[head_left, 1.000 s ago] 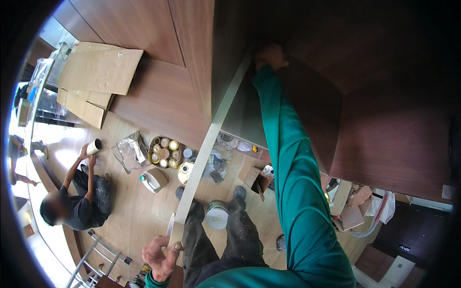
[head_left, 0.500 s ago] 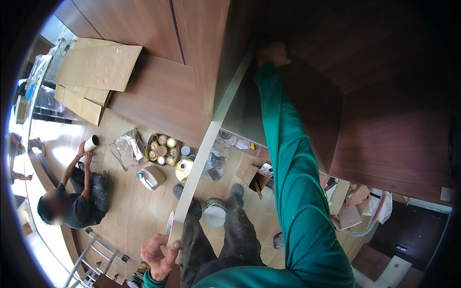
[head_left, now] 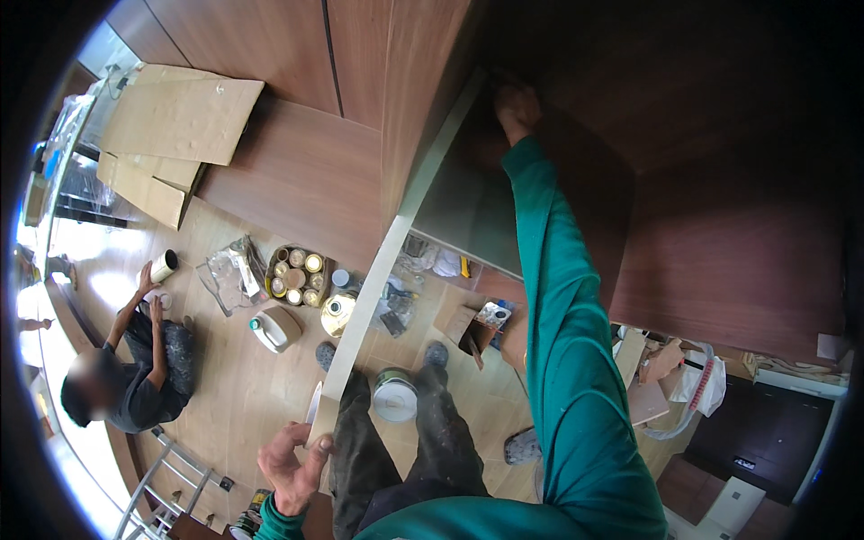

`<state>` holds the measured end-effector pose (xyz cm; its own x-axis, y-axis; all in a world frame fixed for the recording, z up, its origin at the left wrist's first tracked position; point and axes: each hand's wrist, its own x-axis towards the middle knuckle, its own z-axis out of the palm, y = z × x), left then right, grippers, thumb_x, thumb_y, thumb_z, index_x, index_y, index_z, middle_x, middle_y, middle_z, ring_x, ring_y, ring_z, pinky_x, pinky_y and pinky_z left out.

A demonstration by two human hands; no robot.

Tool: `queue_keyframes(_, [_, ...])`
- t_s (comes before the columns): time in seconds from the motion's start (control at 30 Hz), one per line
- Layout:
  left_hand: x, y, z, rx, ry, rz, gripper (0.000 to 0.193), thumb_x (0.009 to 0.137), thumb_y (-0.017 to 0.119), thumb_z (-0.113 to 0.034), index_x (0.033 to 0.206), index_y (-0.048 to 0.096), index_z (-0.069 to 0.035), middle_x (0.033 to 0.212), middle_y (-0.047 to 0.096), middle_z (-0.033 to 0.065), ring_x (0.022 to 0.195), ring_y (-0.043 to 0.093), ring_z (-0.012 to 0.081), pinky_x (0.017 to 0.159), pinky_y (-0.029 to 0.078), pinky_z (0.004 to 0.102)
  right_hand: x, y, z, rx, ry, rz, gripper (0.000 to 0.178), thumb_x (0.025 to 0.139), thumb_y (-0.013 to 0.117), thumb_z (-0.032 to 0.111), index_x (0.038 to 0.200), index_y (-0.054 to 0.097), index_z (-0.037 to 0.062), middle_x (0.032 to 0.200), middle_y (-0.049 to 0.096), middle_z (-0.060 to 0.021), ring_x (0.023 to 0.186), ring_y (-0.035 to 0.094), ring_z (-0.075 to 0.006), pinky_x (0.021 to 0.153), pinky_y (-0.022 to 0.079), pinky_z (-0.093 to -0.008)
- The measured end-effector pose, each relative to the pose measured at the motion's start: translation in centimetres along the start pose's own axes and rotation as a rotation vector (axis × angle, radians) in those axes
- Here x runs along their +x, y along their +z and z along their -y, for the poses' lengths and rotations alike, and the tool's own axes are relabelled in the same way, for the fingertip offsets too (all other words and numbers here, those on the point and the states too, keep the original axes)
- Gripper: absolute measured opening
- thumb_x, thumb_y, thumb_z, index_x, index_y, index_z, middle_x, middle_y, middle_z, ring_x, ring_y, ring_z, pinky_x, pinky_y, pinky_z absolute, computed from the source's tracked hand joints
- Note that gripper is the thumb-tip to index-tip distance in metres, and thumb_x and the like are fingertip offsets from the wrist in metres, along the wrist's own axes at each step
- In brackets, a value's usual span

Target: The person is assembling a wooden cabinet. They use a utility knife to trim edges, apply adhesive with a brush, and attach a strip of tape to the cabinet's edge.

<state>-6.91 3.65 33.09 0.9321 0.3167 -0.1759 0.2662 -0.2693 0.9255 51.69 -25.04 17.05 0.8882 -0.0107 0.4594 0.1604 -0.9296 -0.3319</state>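
A long pale strip (head_left: 364,328) runs along the edge of a brown wood-look panel, from the cabinet's dark far corner down toward my body. My left hand (head_left: 292,468) pinches its near end between thumb and fingers, where the strip bends and a white, curved edge shows. My right hand (head_left: 517,110) reaches far up inside the dark cabinet (head_left: 558,171), close to the far end of the strip. Shadow hides its fingertips, and whether they hold anything cannot be made out. My right arm, in a green sleeve, stretches across the cabinet opening.
Below on the floor are a white-lidded bucket (head_left: 395,396) between my feet, a box of cans (head_left: 297,274), a beige jug (head_left: 275,329) and an open carton (head_left: 468,328). A person (head_left: 135,373) sits at left, holding a cylinder, near a ladder (head_left: 175,481). Cardboard (head_left: 180,117) lies at upper left.
My right hand has shifted slightly rightward and away from the strip's edge, its wrist now more extended. My left hand keeps its pinch. The view has shifted a little.
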Motion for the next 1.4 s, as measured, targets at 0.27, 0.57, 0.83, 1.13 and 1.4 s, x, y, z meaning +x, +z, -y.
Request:
queue_keyframes(0.27, [0.4, 0.1, 0.5, 0.019, 0.028, 0.009, 0.015, 0.09, 0.075, -0.011, 0.09, 0.071, 0.004, 0.069, 0.071, 0.008, 0.064, 0.065, 0.015, 0.065, 0.05, 0.029, 0.7, -2.5, 2.2, -0.187, -0.274, 0.223, 0.042, 0.1, 0.043, 0.03, 0.136, 0.064, 0.0228, 0.126, 0.07, -0.0078, 0.118, 0.063, -0.0305, 0.101, 0.052, -0.0419])
queue_keyframes(0.57, [0.1, 0.8, -0.6, -0.1, -0.044, -0.005, 0.018, 0.085, 0.079, -0.011, 0.082, 0.071, 0.004, 0.065, 0.071, 0.0076, 0.061, 0.065, 0.016, 0.065, 0.051, 0.0304, 4.8, 1.0, -2.3, -0.105, -0.385, 0.351, 0.043, 0.102, 0.044, 0.038, 0.134, 0.064, 0.0178, 0.134, 0.065, -0.0122, 0.122, 0.061, -0.0353, 0.106, 0.048, -0.0444])
queue_keyframes(0.83, [-0.6, 1.2, -3.6, -0.32, 0.039, 0.085, 0.014, 0.086, 0.076, -0.009, 0.085, 0.07, 0.004, 0.068, 0.072, 0.0111, 0.062, 0.068, 0.0171, 0.061, 0.052, 0.0298, 7.7, 11.0, -8.4, 0.388, -0.364, 0.387, 0.044, 0.102, 0.045, 0.041, 0.135, 0.064, 0.0163, 0.144, 0.059, -0.0108, 0.131, 0.054, -0.0328, 0.108, 0.046, -0.0448])
queue_keyframes(1.13, [-1.6, 2.5, -7.8, -0.955, -0.264, 0.168, 0.022, 0.089, 0.073, -0.012, 0.087, 0.064, 0.008, 0.078, 0.069, 0.0267, 0.055, 0.068, 0.0256, 0.051, 0.056, 0.0352, 7.7, 5.9, -7.4, 0.114, -0.372, 0.402, 0.045, 0.102, 0.048, 0.042, 0.132, 0.065, 0.0141, 0.141, 0.061, -0.0122, 0.13, 0.055, -0.0335, 0.109, 0.045, -0.0444])
queue_keyframes(1.4, [-2.0, 4.9, -1.1, -0.734, -0.391, 0.018, 0.021, 0.09, 0.072, -0.015, 0.084, 0.063, 0.003, 0.072, 0.069, 0.0191, 0.052, 0.064, 0.0215, 0.048, 0.052, 0.0328, 7.5, 4.3, -6.2, -0.003, -0.384, 0.411, 0.046, 0.101, 0.05, 0.044, 0.13, 0.067, 0.0122, 0.138, 0.063, -0.0136, 0.129, 0.056, -0.0342, 0.111, 0.044, -0.0441])
